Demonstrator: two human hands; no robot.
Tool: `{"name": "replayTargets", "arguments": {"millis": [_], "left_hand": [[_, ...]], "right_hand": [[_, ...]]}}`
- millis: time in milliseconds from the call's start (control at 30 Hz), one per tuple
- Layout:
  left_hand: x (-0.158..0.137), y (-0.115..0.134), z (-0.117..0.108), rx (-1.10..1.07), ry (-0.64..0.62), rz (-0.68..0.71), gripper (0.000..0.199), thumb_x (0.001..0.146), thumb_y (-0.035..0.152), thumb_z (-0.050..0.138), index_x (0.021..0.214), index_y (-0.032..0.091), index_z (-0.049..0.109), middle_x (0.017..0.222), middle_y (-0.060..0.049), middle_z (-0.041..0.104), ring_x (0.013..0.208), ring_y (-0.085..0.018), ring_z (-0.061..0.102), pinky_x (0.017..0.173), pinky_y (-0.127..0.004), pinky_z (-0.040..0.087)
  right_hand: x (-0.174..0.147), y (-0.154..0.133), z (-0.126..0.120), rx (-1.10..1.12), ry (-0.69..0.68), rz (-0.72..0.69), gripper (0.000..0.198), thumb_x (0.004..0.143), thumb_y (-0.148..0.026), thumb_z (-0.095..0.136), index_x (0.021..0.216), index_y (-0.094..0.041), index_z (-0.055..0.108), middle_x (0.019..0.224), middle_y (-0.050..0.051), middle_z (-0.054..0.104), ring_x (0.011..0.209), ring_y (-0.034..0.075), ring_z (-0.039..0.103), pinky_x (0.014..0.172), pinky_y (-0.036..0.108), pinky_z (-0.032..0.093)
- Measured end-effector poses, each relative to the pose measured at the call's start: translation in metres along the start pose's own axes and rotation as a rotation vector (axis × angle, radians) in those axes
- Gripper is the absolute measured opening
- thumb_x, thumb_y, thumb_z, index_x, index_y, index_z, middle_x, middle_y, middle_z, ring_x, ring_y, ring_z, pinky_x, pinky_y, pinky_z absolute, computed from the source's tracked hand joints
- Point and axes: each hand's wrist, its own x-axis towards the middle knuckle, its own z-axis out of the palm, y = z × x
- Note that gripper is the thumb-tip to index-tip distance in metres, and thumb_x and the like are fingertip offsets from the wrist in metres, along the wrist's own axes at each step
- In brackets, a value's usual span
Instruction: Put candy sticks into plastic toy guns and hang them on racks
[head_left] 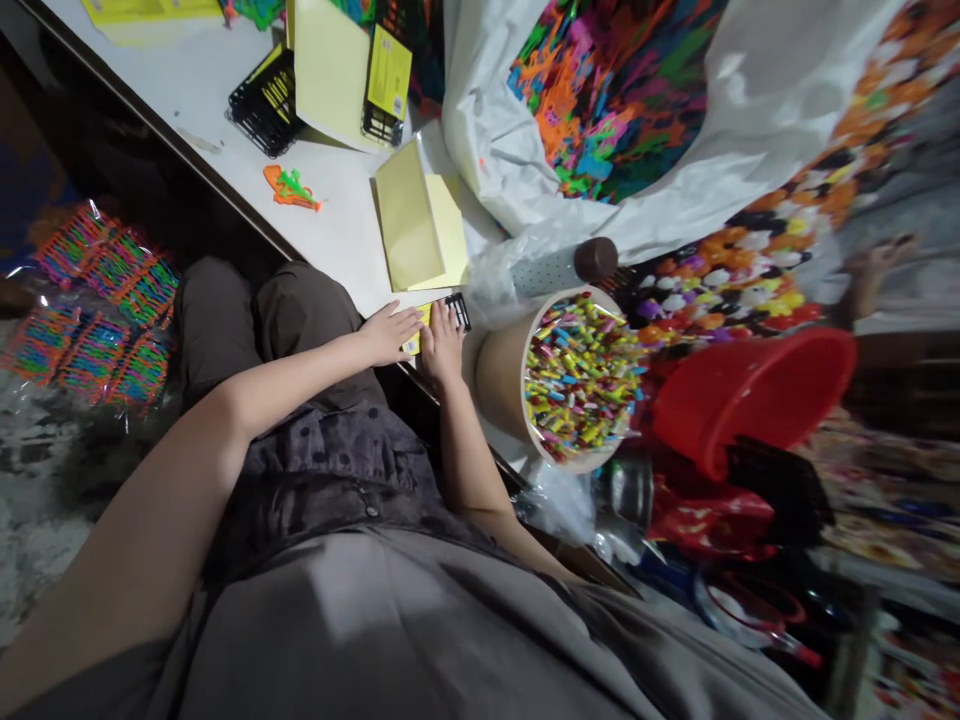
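On the table edge in front of me lies a small yellow card [411, 344], with a black slotted plastic piece [460, 312] showing at its far end. My left hand [391, 334] rests over the card's near side, its fingers stretched out flat. From the other side, my right hand [442, 345] presses on the card and the black piece with extended fingers. Parts of both are hidden under my hands. Just beyond stands a folded pale yellow card [409, 220]. Farther off are another folded card [330, 75] and black plastic pieces with yellow labels [388, 85].
An orange and green plastic figure [291, 188] lies on the white table [217, 190]. A beige tub [501, 375] of small colourful pieces stands close by my right hand. Behind are a white sack [487, 130] of plastic figures, a dotted bottle [547, 268] and a red basin [750, 390].
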Motion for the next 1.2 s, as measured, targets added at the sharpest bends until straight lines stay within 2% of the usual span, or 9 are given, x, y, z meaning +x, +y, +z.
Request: {"name": "replayTargets", "arguments": {"millis": [133, 300, 433, 600, 733, 867, 967, 1100, 1200], "left_hand": [[-0.014, -0.002, -0.003, 0.012, -0.078, 0.063, 0.071, 0.084, 0.047, 0.052, 0.145, 0.014, 0.039, 0.155, -0.012, 0.021, 0.147, -0.024, 0.015, 0.120, -0.045, 0.006], [-0.020, -0.001, -0.002, 0.107, -0.074, 0.104, 0.071, 0.070, 0.034, 0.073, 0.137, 0.034, 0.049, 0.156, -0.008, 0.022, 0.146, -0.030, 0.013, 0.115, -0.058, 0.006], [-0.020, 0.000, 0.002, 0.121, -0.015, 0.104, 0.052, 0.075, 0.029, 0.071, 0.125, 0.032, 0.061, 0.152, -0.010, 0.033, 0.144, -0.031, 0.021, 0.116, -0.053, 0.011], [-0.022, -0.001, -0.002, 0.065, 0.105, 0.195, 0.048, 0.081, 0.030, 0.067, 0.128, 0.031, 0.059, 0.144, -0.014, 0.045, 0.137, -0.029, 0.037, 0.114, -0.047, 0.022], [-0.022, -0.001, -0.017, -0.072, 0.186, 0.186, 0.041, 0.088, 0.033, 0.058, 0.128, 0.026, 0.058, 0.135, -0.013, 0.053, 0.129, -0.028, 0.046, 0.102, -0.040, 0.037], [-0.024, -0.006, -0.032, -0.452, 0.352, -0.063, 0.032, 0.094, 0.037, 0.047, 0.112, 0.018, 0.064, 0.111, -0.010, 0.066, 0.105, -0.023, 0.061, 0.091, -0.034, 0.043], [-0.024, -0.015, -0.038, -0.782, 0.533, -0.265, 0.037, 0.098, 0.039, 0.035, 0.106, 0.016, 0.062, 0.100, -0.010, 0.067, 0.093, -0.020, 0.062, 0.085, -0.031, 0.045], [-0.026, -0.033, -0.046, -1.056, 0.902, -0.432, 0.043, 0.100, 0.028, 0.019, 0.137, 0.019, 0.037, 0.127, -0.012, 0.054, 0.105, -0.014, 0.057, 0.094, -0.028, 0.044], [-0.029, -0.044, -0.051, -1.102, 1.004, -0.604, 0.049, 0.100, 0.028, 0.006, 0.147, 0.023, 0.018, 0.142, -0.013, 0.040, 0.114, -0.012, 0.054, 0.095, -0.028, 0.044]], "right_hand": [[0.002, 0.007, 0.000, 0.008, 0.007, 0.007, 0.063, 0.096, -0.040, 0.017, 0.152, -0.011, 0.020, 0.157, 0.010, 0.014, 0.147, 0.027, 0.010, 0.116, 0.055, 0.013], [0.003, -0.001, -0.005, 0.025, -0.025, 0.051, 0.067, 0.094, -0.043, 0.022, 0.152, -0.009, 0.019, 0.157, 0.012, 0.008, 0.146, 0.031, 0.007, 0.115, 0.058, 0.011], [0.004, -0.008, -0.008, 0.082, -0.115, -0.067, 0.065, 0.095, -0.045, 0.021, 0.152, -0.014, 0.022, 0.158, 0.010, 0.007, 0.147, 0.028, 0.007, 0.115, 0.057, 0.012], [0.002, 0.001, -0.016, 0.127, -0.156, -0.055, 0.063, 0.095, -0.042, 0.016, 0.151, -0.014, 0.024, 0.158, 0.007, 0.009, 0.147, 0.024, 0.007, 0.117, 0.054, 0.009], [-0.010, 0.012, -0.042, 0.230, -0.108, -0.152, 0.063, 0.093, -0.043, 0.011, 0.139, -0.018, 0.046, 0.150, 0.006, 0.034, 0.146, 0.023, 0.016, 0.119, 0.053, 0.006], [-0.023, 0.011, -0.071, 0.361, 0.020, -0.276, 0.054, 0.089, -0.053, 0.029, 0.118, -0.020, 0.061, 0.126, 0.009, 0.060, 0.133, 0.027, 0.042, 0.120, 0.050, 0.011], [-0.028, 0.000, -0.081, 0.385, -0.009, -0.200, 0.043, 0.082, -0.057, 0.048, 0.101, -0.022, 0.064, 0.104, 0.011, 0.068, 0.101, 0.030, 0.063, 0.102, 0.050, 0.042], [-0.017, -0.027, -0.092, 0.598, -0.004, -0.118, 0.037, 0.081, -0.057, 0.051, 0.092, -0.022, 0.061, 0.082, 0.007, 0.065, 0.069, 0.023, 0.062, 0.066, 0.039, 0.053], [0.012, -0.053, -0.106, 0.720, 0.091, -0.104, 0.038, 0.081, -0.056, 0.050, 0.091, -0.020, 0.057, 0.076, 0.004, 0.060, 0.058, 0.018, 0.057, 0.052, 0.032, 0.049]]}}
